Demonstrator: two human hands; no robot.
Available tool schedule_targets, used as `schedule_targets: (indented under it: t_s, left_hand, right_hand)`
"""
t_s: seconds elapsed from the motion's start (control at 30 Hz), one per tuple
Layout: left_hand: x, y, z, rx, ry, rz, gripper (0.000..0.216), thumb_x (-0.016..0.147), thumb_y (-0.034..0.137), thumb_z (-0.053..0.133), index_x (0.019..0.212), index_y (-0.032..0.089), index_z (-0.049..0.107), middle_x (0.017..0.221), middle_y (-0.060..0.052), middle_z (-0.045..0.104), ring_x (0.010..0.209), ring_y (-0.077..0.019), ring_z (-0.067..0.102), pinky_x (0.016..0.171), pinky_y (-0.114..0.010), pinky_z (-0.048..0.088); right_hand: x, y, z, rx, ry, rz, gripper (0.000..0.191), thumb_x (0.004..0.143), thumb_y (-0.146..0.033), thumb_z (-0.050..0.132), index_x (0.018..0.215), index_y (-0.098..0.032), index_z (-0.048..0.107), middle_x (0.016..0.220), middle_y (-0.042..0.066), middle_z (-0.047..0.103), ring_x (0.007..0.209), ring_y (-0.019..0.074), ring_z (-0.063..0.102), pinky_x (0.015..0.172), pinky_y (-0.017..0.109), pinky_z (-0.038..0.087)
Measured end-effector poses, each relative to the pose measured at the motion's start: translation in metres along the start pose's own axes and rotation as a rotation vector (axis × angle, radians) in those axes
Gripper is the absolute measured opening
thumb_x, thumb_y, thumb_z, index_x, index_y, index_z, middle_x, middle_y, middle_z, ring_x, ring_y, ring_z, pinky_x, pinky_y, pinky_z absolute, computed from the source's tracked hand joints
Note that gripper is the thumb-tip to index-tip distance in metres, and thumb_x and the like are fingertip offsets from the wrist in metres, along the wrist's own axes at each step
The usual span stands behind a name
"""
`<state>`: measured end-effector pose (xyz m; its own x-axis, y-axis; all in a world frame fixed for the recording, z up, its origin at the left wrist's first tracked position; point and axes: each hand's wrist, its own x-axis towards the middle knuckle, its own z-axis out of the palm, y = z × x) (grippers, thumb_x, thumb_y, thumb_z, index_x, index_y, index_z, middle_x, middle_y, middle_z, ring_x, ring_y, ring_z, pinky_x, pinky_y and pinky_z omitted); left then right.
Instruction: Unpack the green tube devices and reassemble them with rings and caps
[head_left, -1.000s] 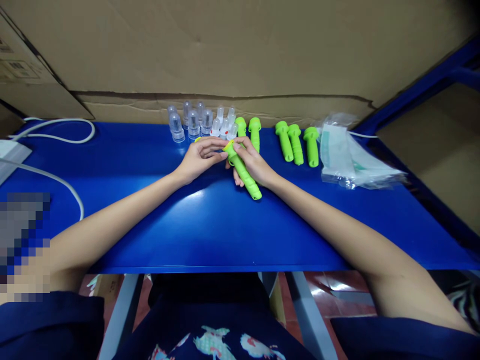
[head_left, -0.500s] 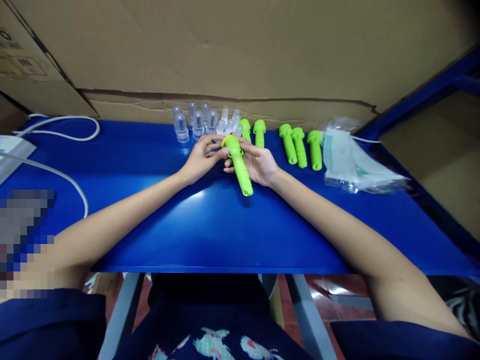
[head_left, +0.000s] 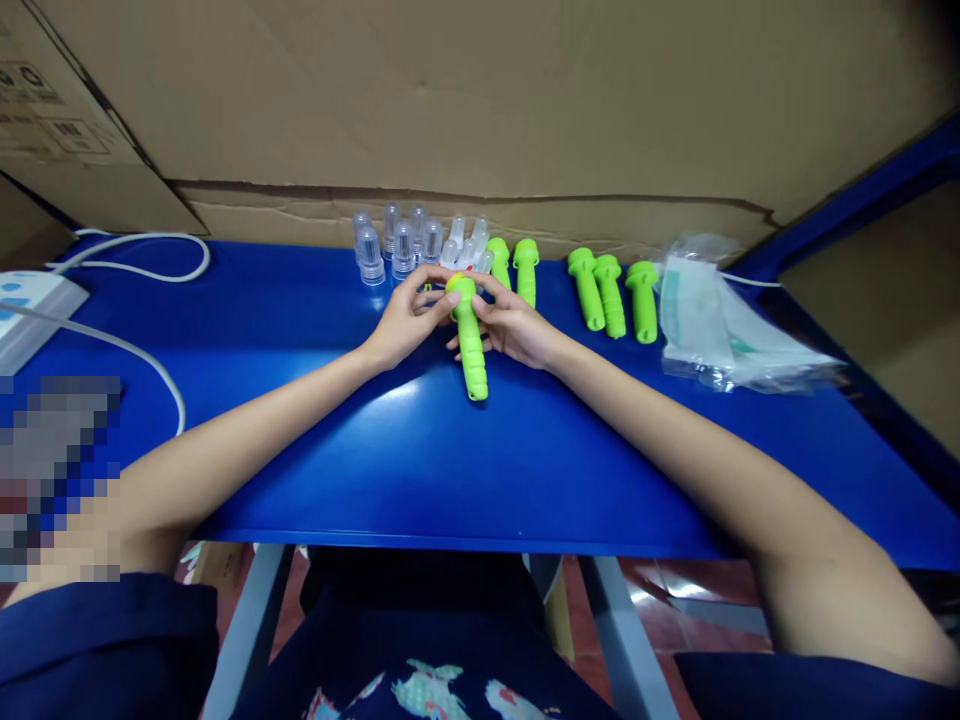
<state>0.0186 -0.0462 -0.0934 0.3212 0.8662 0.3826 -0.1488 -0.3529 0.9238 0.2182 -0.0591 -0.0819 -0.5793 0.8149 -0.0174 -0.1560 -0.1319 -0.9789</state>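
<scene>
Between my two hands is a lime-green, flashlight-shaped plastic handle (head_left: 472, 350), its ribbed grip pointing down toward me. A yellow rim (head_left: 454, 284) shows at its wide far end. My left hand (head_left: 409, 320) pinches that wide end from the left with thumb and fingers. From the right, my right hand (head_left: 517, 325) grips the neck with its thumb on top, the other fingers partly hidden behind the handle. Just beyond my fingers stand several small clear-topped pieces (head_left: 469, 250) with bits of red at their bases, partly covered by my hands.
Several clear domed plastic caps (head_left: 370, 258) stand at the back. More green handles (head_left: 526, 270) lie along the back and right (head_left: 611, 295) of the blue table (head_left: 420, 460). Clear plastic bags (head_left: 720, 320) lie far right; a white power strip (head_left: 34, 310) with a cable sits left.
The handle has swung, its lower end moving left so that it hangs straighter. My right thumb now presses onto its neck. The whole view has shifted slightly.
</scene>
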Motion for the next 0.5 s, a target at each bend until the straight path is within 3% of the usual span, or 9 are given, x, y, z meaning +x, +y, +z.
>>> schedule_targets:
  t_s: [0.27,0.5]
  left_hand:
    - [0.005,-0.010,-0.010,0.048,0.272,0.038,0.031,0.092,0.048,0.078,0.096,0.018,0.069,0.095,-0.003,0.073,0.082,-0.0104,0.068,0.079,-0.022,0.059]
    - [0.004,-0.003,-0.008,0.160,0.211,0.035,0.060,0.080,0.077,0.077,0.095,0.019,0.066,0.095,-0.002,0.071,0.074,-0.0110,0.069,0.071,-0.023,0.061]
  right_hand:
    - [0.021,0.005,0.007,-0.119,0.020,-0.092,0.074,0.090,-0.061,0.077,0.144,-0.029,0.037,0.104,0.004,0.076,0.068,0.0172,0.074,0.063,0.035,0.067]
    - [0.019,0.013,0.006,-0.199,0.048,-0.197,0.074,0.094,-0.070,0.066,0.147,-0.027,0.039,0.094,0.002,0.074,0.062,0.0176,0.069,0.059,0.035,0.063]
